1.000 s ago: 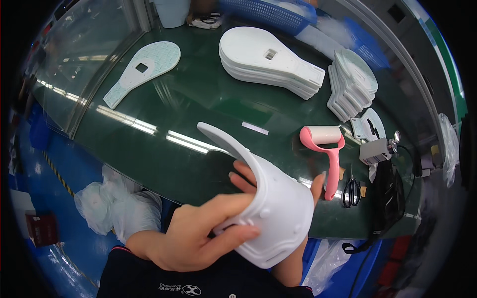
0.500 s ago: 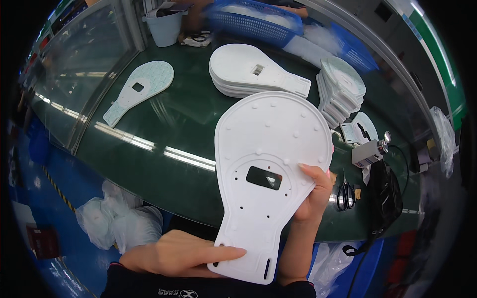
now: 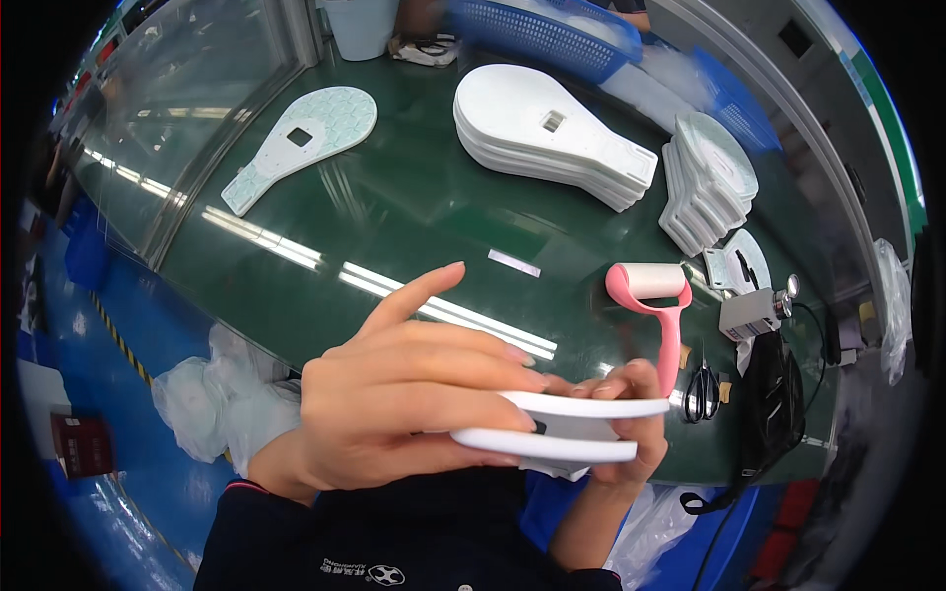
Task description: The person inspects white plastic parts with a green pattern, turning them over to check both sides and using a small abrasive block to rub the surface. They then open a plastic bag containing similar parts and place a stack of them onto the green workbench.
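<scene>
A white paddle-shaped plastic panel is held close to my body, tipped so that its end and two pale edges show. My left hand grips it from the left, with fingers over it, thumb beneath and index finger raised off. My right hand is closed round its right side; the far part of the panel is hidden. Beyond my right hand a pink-handled lint roller with a white roll lies on the green table. A stack of similar white panels sits further back.
A pale green patterned panel lies at the left. At the right are another panel stack, scissors, a metal-topped bottle and a black bag. Blue baskets stand behind. A small pale strip lies mid-table.
The panel, upright with its ribbed face showing, has been tipped down edge-on and lowered. My left hand has moved up along it. The lint roller has come into sight.
</scene>
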Demonstrator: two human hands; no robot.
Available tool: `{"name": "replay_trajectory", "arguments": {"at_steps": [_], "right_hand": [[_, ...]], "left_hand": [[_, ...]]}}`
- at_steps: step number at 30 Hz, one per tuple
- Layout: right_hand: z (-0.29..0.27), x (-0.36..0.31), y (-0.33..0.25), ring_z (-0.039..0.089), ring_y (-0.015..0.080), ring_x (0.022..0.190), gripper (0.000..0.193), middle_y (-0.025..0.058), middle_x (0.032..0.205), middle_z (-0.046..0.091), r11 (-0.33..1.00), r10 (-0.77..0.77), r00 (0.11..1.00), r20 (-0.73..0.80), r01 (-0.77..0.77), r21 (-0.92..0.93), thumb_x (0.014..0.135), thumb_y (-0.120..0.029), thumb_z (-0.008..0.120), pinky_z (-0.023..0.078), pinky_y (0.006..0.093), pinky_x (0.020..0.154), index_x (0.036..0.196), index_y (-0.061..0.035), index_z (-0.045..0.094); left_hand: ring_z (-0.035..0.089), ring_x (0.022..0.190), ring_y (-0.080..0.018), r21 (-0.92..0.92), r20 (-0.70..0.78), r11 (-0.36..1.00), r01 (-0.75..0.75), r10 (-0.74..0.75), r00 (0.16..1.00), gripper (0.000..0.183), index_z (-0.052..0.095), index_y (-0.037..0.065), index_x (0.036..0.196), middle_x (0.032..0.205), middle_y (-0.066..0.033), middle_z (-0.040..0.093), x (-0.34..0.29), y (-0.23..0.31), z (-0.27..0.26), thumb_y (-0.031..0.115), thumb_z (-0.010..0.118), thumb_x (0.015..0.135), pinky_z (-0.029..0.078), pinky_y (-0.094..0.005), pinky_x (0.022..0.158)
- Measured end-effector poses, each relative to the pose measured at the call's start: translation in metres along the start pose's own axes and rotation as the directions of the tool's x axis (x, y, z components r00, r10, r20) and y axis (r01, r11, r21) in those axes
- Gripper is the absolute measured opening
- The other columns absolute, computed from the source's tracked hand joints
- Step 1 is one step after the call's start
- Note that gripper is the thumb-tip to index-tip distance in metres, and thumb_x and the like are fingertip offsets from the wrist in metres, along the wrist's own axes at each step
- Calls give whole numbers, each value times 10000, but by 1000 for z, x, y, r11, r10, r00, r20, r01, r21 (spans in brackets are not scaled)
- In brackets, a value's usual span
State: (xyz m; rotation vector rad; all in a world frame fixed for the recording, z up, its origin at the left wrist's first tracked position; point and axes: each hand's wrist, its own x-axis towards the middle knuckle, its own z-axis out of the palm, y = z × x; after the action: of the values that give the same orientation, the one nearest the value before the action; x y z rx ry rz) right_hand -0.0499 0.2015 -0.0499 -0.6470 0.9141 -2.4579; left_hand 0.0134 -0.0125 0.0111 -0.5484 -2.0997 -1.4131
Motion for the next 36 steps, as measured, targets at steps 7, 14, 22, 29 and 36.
{"name": "replay_trajectory", "arguments": {"at_steps": [7,14,22,29,36], "right_hand": [[21,3,-21,623,283,816,505,139,841,643,623,-232,966,116,239,-745,611,-265,738,391,489,881,1010,-3,573],[46,9,-16,632,227,814,440,79,811,658,282,-251,942,225,293,-914,517,-211,749,415,432,875,910,-44,639],[-12,23,-43,522,265,1004,377,144,1033,579,-137,-494,869,-14,-94,-986,809,-257,601,408,384,853,1066,14,555],[-75,23,-41,532,155,663,329,91,743,572,32,-312,784,-537,-557,-830,829,-267,580,410,267,616,1011,7,561],[-20,6,-81,389,63,476,352,12,605,516,19,-621,784,-16,-5,-1000,907,-292,450,243,187,419,910,28,597]], "left_hand": [[611,846,-188,95,173,995,-36,19,985,70,669,113,799,874,-69,653,0,12,-10,152,650,744,222,-562,1005],[601,875,-185,170,229,973,-154,113,967,91,665,106,808,902,-70,642,-5,4,-8,87,633,725,134,-625,1003],[615,845,-201,163,239,980,-117,76,968,100,642,88,818,877,-92,645,-5,2,-13,109,655,721,135,-637,994],[633,822,-221,199,236,971,-129,80,968,116,635,81,838,856,-97,650,-5,7,-15,114,654,727,148,-636,984],[643,754,-195,308,203,946,-99,37,979,97,633,89,792,813,-67,652,-3,3,-7,151,658,721,210,-586,993]]}}
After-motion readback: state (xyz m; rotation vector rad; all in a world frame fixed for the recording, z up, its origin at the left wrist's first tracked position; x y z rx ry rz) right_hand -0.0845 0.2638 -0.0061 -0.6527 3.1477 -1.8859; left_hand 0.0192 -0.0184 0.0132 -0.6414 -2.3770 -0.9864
